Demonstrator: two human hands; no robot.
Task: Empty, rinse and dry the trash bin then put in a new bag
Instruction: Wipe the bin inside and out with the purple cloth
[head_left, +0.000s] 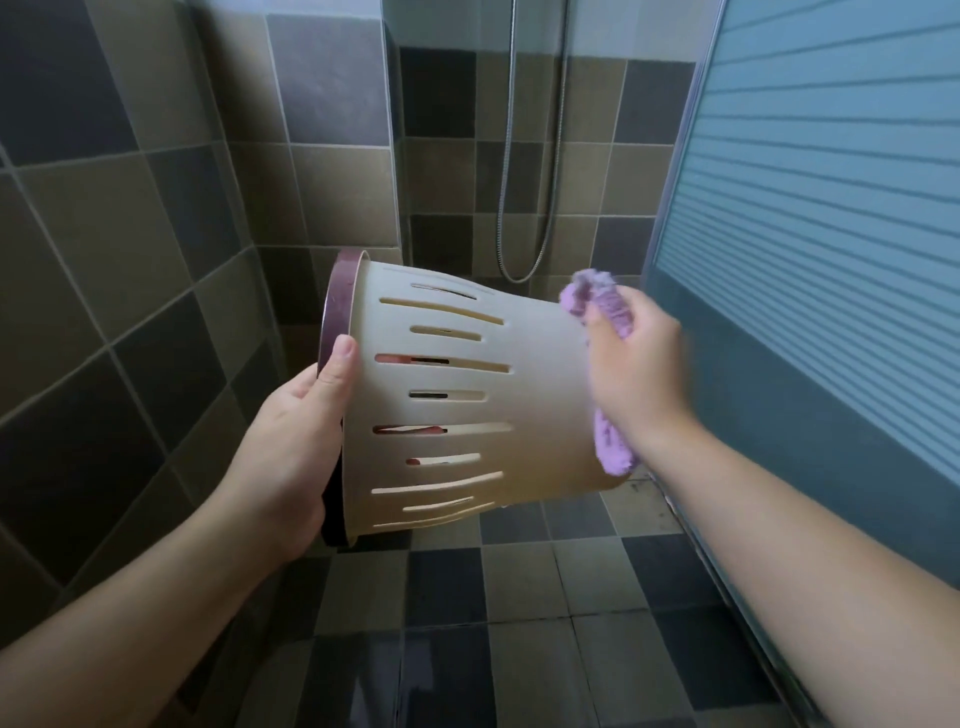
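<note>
Matte square tiles in beige, brown and dark grey cover the walls (130, 218) and the floor (545, 597) of a shower stall, where a ribbed metal hose (511, 156) hangs in a loop beside a frosted glass door (810, 208) banded with horizontal stripes. A round, tapered plastic trash bin (519, 405) is held on its side in the air above the floor, cream-walled, pierced by long narrow slots and edged with a dark maroon rim ring (340, 301) turned to the left. Its rim is gripped by the left hand (296, 441), thumb on the outer wall and fingers curled inside. A fuzzy lilac cloth (608, 306) is bunched in the curled fingers of the right hand (631, 364) and pressed against the bin's base end. What lies inside the bin cannot be told.
</note>
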